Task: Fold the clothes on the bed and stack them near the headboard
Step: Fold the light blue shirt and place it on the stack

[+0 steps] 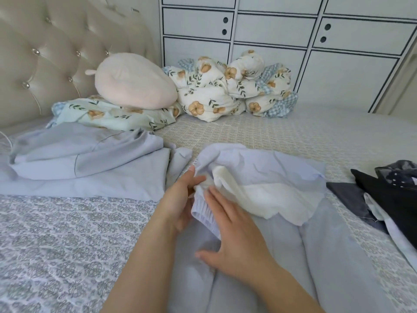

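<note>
Bedspread (282,132) bears lavender garment (266,166); left hand (178,201) grips its hem (203,214), right hand (234,236) flat; cabinets (273,30) behind.

Entry: legible text, none found.

Surfaces checked: pale blue trousers (327,245), well out from the headboard (45,53); folded pale blue top (90,159), just in front of the headboard; dark clothes (394,195), farthest from the headboard; floral bedding (214,98), just beside the headboard; cabinet fronts (270,30), beyond the headboard's end.

No lettering, label, brand mark, number or sign can be read on any of them.
</note>
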